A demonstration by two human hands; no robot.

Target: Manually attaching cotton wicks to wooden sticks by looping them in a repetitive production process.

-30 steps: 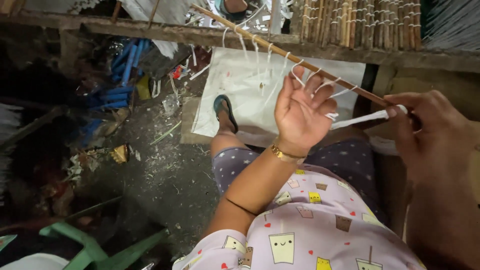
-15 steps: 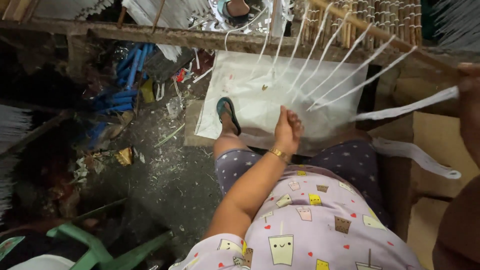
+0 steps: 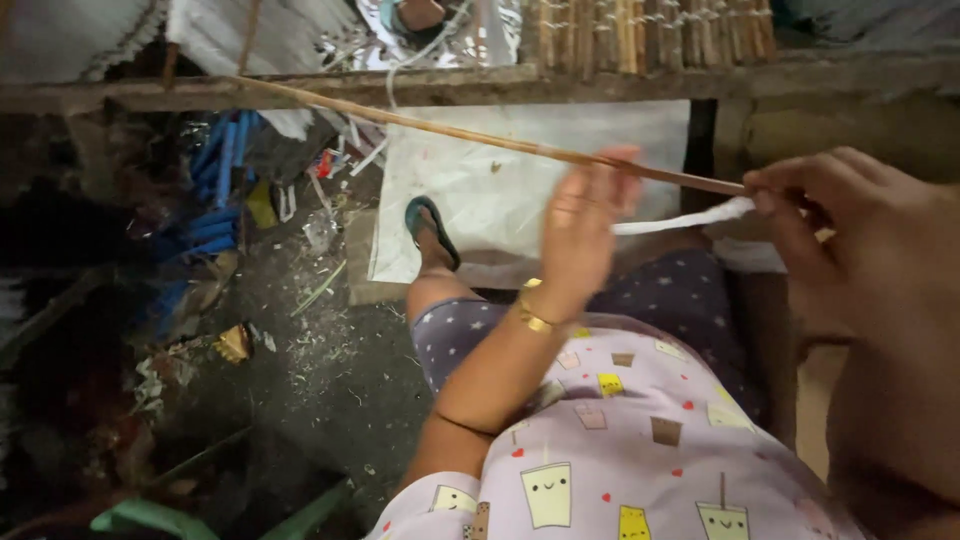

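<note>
Work looks to be in its middle, judging by how things lie: the right hand [image 3: 850,240] is pinched shut on the near end of a long thin bamboo stick [image 3: 480,138] together with a white strip [image 3: 685,218], which trails leftward from those fingers toward the left hand [image 3: 585,230]. That left hand is raised with its fingers spread apart, blurred, just below the stick; I cannot tell whether it touches the strip. The stick slants up and away to the left, across a wooden beam [image 3: 300,92]. No strips show tied along the stick yet. Beyond the knees lies a white sheet [image 3: 460,210] on the floor, with one foot in a dark sandal [image 3: 432,230] at its edge. Scraps and blue rods [image 3: 215,180] litter the ground to the left, well apart from the hands; nothing blocks them
</note>
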